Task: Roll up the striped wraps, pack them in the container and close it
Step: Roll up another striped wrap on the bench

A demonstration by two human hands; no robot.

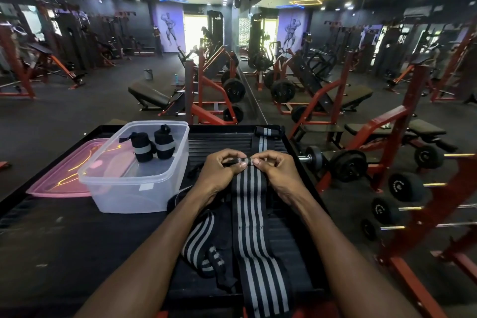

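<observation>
— Striped wrap (254, 227), where is it found?
— It is laid down the lower centre of the frame over the black mat (64, 235), its far end being pinched into a first tight turn by the left hand (219, 171) and right hand (277, 171), fingers curled on the fabric.
— How is it judged to handle?
— Soft, light and stretchy; even tension at both edges is likely needed.
— And the clear container (134, 183)?
— Seen at centre left, two rolled wraps (152, 146) inside, the pink lid (56, 181) beside it.

Left hand (219, 170) and right hand (277, 170) pinching striped wrap (251, 204) end, two rolls (154, 146) in open container (134, 186)
</observation>
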